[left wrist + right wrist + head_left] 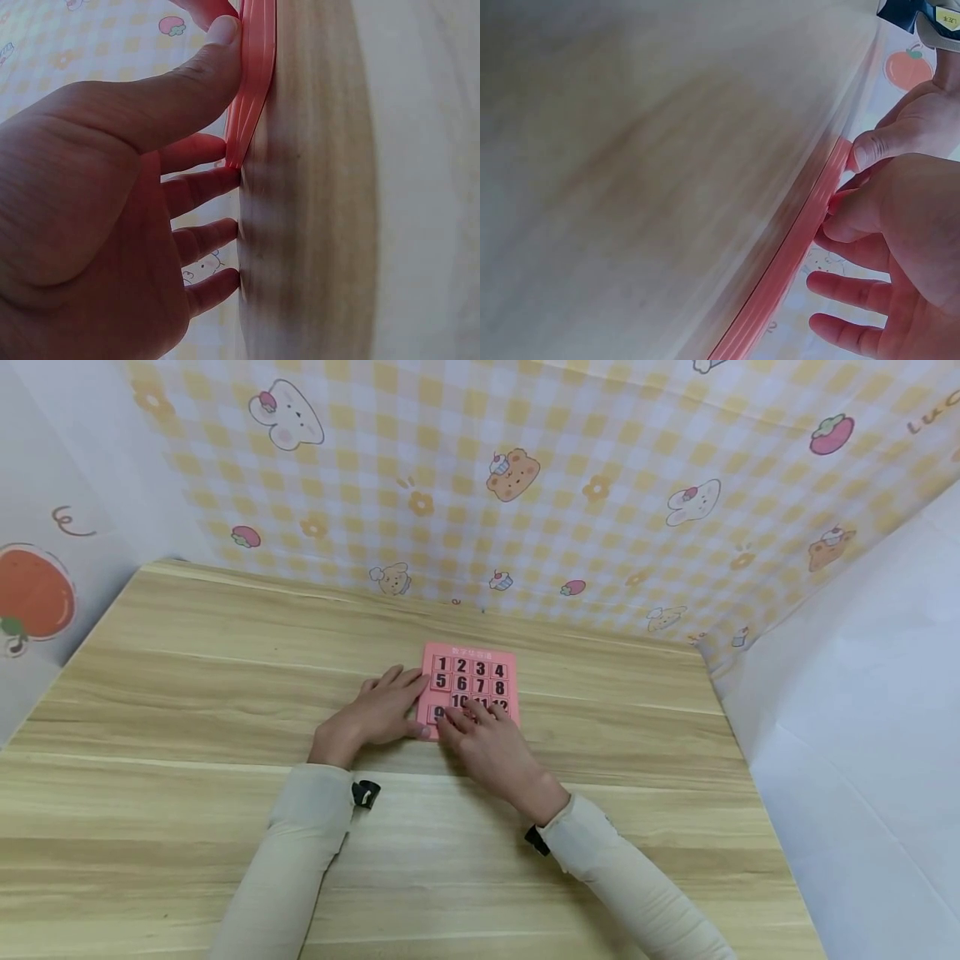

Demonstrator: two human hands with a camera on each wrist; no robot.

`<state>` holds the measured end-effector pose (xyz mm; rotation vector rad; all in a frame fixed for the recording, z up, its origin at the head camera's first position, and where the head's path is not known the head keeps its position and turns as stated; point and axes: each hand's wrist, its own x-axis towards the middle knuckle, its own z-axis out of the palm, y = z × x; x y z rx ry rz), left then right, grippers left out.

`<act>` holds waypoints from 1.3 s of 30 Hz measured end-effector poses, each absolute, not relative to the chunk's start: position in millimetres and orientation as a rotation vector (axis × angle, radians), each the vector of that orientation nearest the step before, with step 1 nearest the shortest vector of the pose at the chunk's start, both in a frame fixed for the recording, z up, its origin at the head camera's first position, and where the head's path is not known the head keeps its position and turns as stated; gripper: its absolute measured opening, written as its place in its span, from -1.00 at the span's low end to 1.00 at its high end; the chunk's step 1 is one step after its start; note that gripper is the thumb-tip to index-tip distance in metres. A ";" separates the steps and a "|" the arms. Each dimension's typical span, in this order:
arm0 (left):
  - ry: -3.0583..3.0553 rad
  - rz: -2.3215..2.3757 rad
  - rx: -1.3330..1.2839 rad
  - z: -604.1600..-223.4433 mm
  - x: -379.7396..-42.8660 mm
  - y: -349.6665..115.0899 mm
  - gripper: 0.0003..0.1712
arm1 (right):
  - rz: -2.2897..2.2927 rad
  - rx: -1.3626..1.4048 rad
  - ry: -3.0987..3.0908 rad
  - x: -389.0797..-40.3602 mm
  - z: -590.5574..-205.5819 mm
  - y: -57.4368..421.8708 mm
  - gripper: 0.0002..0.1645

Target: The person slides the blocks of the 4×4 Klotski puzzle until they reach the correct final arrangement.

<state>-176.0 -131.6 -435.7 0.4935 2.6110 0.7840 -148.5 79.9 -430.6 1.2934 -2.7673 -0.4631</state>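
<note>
A pink number sliding puzzle lies flat on the wooden table, its tiles bearing black numbers. My left hand holds the puzzle's left side, thumb on the near-left corner and fingers along the left edge. In the left wrist view the thumb presses the pink rim while other fingertips touch the tabletop. Over the lower rows, my right hand touches the 9 tile with its fingertips and covers several tiles. A gap shows between the 5 tile and the 9.
The wood-grain table spreads around the puzzle. Behind it hangs a yellow checked cloth with cartoon prints. A white panel stands along the right side, and a white wall with a printed orange fruit at left.
</note>
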 end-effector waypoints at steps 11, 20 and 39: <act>2.614 0.781 0.499 -436.5 -175.2 -131.1 -0.01 | -0.446 1.266 -2.813 -152.2 -432.0 79.0 -0.49; 2.634 0.778 0.516 -436.8 -175.3 -130.4 0.00 | -0.438 1.242 -2.812 -154.9 -432.4 78.1 -0.49; 2.633 0.758 0.511 -438.0 -177.6 -130.6 -0.01 | -0.449 1.206 -2.892 -162.0 -432.0 75.4 -0.49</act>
